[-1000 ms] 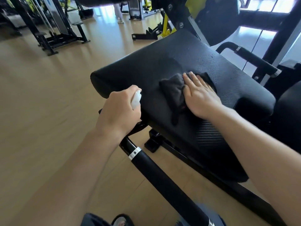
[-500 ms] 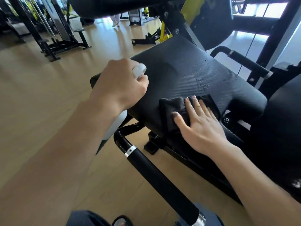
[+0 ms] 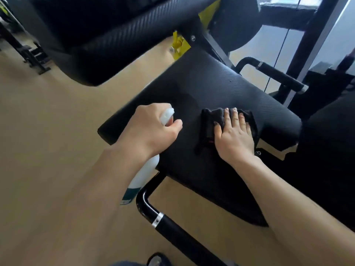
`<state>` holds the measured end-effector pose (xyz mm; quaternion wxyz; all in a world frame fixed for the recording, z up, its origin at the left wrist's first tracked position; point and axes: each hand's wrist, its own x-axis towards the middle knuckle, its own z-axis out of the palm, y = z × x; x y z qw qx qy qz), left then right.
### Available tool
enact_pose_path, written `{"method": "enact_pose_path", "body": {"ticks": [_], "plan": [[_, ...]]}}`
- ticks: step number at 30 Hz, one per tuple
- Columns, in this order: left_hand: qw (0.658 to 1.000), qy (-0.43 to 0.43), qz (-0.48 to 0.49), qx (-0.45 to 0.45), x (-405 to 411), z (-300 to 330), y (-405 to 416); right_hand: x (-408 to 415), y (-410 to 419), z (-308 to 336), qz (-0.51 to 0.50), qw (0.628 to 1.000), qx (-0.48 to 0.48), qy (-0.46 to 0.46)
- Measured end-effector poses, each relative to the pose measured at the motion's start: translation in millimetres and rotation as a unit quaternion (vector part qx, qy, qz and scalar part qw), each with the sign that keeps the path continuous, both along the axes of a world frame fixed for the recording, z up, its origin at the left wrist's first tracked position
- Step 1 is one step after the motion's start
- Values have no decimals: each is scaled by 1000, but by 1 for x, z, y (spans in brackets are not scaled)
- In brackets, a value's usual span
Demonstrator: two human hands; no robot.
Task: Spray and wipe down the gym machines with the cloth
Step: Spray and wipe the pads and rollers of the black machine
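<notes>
We are cleaning the black seat pad (image 3: 221, 89) of a gym machine. Our right hand (image 3: 235, 137) lies flat on the dark cloth (image 3: 208, 123), fingers straight and close together, pressing it down on the near part of the seat pad. The cloth is bunched up and sticks out past our thumb on the side toward the bottle.

Our left hand (image 3: 151, 129) is wrapped around the white spray bottle (image 3: 143, 175). It holds the bottle at the near left corner of the seat pad, with the top pointing over the pad and the bottom hanging down past its edge.

We think the job is only partly done. The seat pad looks like it is being wiped right now, but we cannot tell if it is wet. The big back pad (image 3: 119, 37) above the seat pad and the black handle bar (image 3: 172, 229) below it have no cloth on them, so they may still need spraying and wiping.
</notes>
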<state>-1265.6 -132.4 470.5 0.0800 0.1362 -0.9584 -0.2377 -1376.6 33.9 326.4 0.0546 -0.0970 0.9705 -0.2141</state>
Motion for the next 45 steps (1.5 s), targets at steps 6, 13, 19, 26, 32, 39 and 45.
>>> {"method": "enact_pose_path", "body": {"ticks": [6, 13, 19, 26, 32, 39, 45], "plan": [[999, 0, 4, 45, -25, 36, 11, 19, -6, 14, -27, 997, -22, -62], [995, -64, 1, 77, -67, 37, 35, 40, 0, 18, -16, 996, 6, -92], [986, -129, 50, 93, -94, 15, 30, 37, 2, 18, -7, 995, 17, -100], [969, -179, 70, 152, -120, 5, 16, 33, 7, 24, -3, 993, 31, -113], [954, -199, 112, 193, -136, -8, -4, 20, 7, 18, -16, 991, 40, -124], [937, -197, 151, 246, -146, -23, -17, -28, 8, 17, -2, 994, 29, -102], [929, -202, 165, 263, -147, -26, -24, -98, 2, 23, 34, 996, 25, -72]]}}
